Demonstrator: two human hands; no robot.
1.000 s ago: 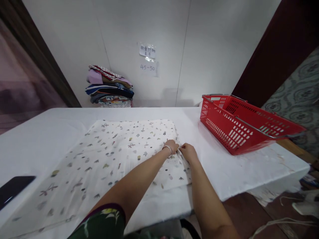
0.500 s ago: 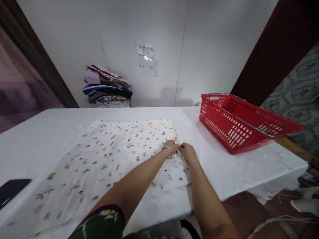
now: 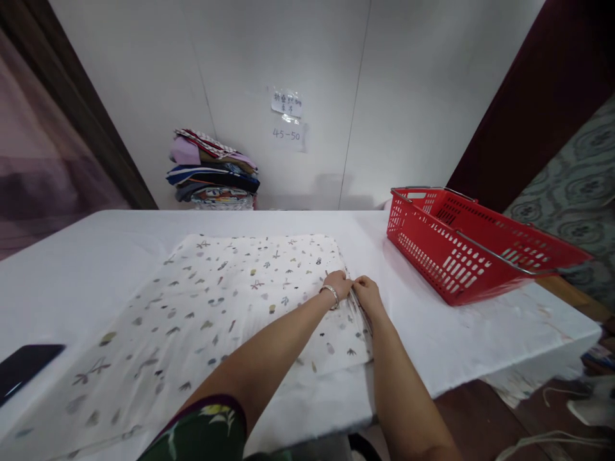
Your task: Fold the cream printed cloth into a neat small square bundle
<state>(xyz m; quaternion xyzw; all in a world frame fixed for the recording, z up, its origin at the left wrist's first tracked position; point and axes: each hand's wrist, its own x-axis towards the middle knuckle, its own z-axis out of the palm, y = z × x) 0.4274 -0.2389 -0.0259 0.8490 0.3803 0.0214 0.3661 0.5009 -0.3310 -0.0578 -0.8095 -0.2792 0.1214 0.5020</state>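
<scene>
A white cloth (image 3: 240,288) printed with small leaves and shapes lies spread over the white table, its layered right edge running toward me. My left hand (image 3: 338,285), with a bracelet at the wrist, is closed on this right edge. Right beside it, my right hand (image 3: 368,293) pinches the same edge from the outer side. The fingertips of both hands nearly meet, and the exact fold between them is too small to make out.
A red plastic basket (image 3: 446,250) with metal handles stands at the table's right. Folded fabrics (image 3: 214,171) are stacked by the wall at the back. A dark phone (image 3: 26,368) lies at the left edge. Paper notes (image 3: 287,118) are taped to the wall.
The whole view has shifted slightly, with things appearing a little lower and further right. Both hands keep their hold on the cloth's right edge.
</scene>
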